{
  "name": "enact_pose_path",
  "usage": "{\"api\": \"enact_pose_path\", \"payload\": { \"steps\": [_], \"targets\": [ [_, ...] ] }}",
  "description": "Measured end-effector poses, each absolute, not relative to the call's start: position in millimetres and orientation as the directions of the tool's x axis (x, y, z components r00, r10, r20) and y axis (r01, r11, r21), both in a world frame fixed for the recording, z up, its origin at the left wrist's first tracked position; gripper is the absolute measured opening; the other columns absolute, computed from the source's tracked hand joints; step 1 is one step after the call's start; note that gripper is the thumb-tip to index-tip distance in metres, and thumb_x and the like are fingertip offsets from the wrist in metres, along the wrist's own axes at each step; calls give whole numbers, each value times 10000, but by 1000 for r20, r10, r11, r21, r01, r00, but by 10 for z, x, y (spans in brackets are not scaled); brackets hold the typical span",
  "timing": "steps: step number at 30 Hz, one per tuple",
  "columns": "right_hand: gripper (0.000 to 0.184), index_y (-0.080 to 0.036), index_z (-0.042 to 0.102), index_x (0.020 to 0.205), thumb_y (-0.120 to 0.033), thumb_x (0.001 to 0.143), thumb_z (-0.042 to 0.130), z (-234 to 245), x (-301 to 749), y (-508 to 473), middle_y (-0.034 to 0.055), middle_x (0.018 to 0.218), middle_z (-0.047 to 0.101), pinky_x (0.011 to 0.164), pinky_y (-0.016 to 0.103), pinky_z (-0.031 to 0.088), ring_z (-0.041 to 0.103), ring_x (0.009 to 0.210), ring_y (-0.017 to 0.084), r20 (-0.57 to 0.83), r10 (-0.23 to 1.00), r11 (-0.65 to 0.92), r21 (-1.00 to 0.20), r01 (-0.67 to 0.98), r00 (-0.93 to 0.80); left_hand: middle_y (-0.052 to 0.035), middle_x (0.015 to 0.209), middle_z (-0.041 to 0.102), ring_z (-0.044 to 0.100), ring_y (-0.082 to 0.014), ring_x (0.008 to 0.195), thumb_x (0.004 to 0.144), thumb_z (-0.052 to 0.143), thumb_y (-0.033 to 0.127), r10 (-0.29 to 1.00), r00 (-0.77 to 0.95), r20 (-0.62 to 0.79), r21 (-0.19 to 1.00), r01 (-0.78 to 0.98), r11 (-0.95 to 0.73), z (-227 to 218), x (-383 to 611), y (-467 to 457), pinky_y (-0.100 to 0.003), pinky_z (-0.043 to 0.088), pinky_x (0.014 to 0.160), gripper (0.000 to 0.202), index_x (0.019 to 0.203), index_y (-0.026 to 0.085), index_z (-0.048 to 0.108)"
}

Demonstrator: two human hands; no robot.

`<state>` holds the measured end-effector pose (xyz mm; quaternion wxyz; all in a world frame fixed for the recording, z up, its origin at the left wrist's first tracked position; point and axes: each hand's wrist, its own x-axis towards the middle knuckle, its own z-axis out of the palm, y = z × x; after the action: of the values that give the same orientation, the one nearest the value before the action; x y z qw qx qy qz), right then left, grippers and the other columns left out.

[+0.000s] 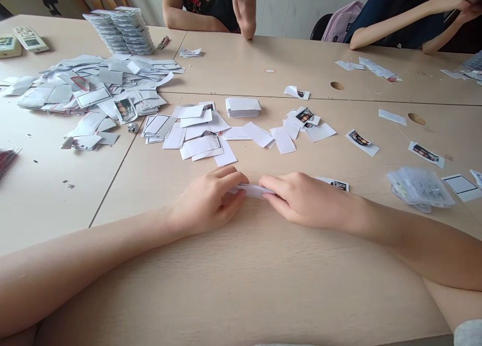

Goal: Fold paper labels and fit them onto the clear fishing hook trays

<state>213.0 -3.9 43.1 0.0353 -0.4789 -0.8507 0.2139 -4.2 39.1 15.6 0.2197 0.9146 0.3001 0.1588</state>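
Note:
Between my two hands, low over the table, is a narrow piece of white paper [253, 190], seen nearly edge-on. My left hand [214, 198] pinches its left end between thumb and fingers. At the right end, my right hand [295, 198] grips it the same way. What is printed on the paper, if anything, cannot be seen. Just beyond my hands lie scattered white paper cards [203, 145], some with dark pictures. A neat stack of white cards [243, 107] stands behind them. A picture slip [335, 184] lies partly behind my right wrist.
A large heap of paper cards [101, 85] covers the left, with stacked clear plastic cases [122, 30] behind it. Clear plastic sleeves [422, 185] lie at right near curled picture slips [425, 154]. Two people sit across the table [241, 280]; one rests an arm [196, 22] on its edge.

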Motion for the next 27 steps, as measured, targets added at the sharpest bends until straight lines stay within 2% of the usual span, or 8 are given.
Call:
{"api": "enact_pose_path", "payload": {
  "steps": [4,6,9,12,17,20,22,27],
  "targets": [
    [366,-187,551,816,-500,923,394,445,2325,238,-23,580,480,477,232,271,410,490,97,-149,888,311,-505,806,-436,-52,771,576,527,-168,753,861,459,179,601,777,189,459,471,-754,155,-34,409,-267,428,616,147,921,172,593],
    [465,-173,553,767,-573,907,362,378,2459,456,6,605,489,490,250,281,437,529,121,-23,981,169,-400,901,-195,-52,775,581,531,-171,767,875,445,184,583,788,199,461,450,-765,153,-29,415,-268,427,624,160,936,175,593],
    [437,-155,555,786,-592,784,566,231,2598,724,89,840,565,574,282,344,528,752,199,122,992,24,-220,975,3,-52,790,581,530,-166,779,886,435,181,576,793,199,478,435,-763,150,-26,414,-257,419,615,168,947,169,591],
    [439,-162,570,871,-546,692,685,189,2623,786,107,990,574,613,292,380,548,844,224,43,999,32,-205,978,-23,-50,802,575,525,-158,782,886,439,171,579,794,187,494,433,-754,145,-27,410,-251,413,610,165,952,163,590],
    [369,-184,639,746,-551,756,605,388,2640,661,72,784,636,605,326,387,573,736,225,-130,985,83,-213,974,-112,-43,784,560,509,-153,769,877,457,162,568,798,201,501,415,-760,135,-24,417,-250,406,608,150,949,159,588],
    [301,-199,657,1021,-401,815,571,437,2703,667,83,1066,651,788,360,421,552,1024,269,-14,949,305,-208,929,-315,-43,786,556,503,-151,762,877,455,156,565,801,197,506,410,-758,134,-28,422,-250,403,604,154,956,157,586],
    [458,-206,553,1245,-363,815,569,417,2733,690,82,1266,568,904,380,395,469,1183,283,-43,903,412,-201,889,-428,-43,789,556,500,-151,761,875,455,153,566,801,196,511,409,-756,133,-34,422,-251,403,604,155,957,156,586],
    [540,-234,487,1316,-364,800,583,371,2721,674,89,1179,597,845,380,407,520,1092,286,-167,885,405,-185,895,-435,-51,795,557,495,-159,767,872,451,153,545,817,189,521,387,-761,109,-38,413,-262,407,617,170,965,151,593]
  ]
}}
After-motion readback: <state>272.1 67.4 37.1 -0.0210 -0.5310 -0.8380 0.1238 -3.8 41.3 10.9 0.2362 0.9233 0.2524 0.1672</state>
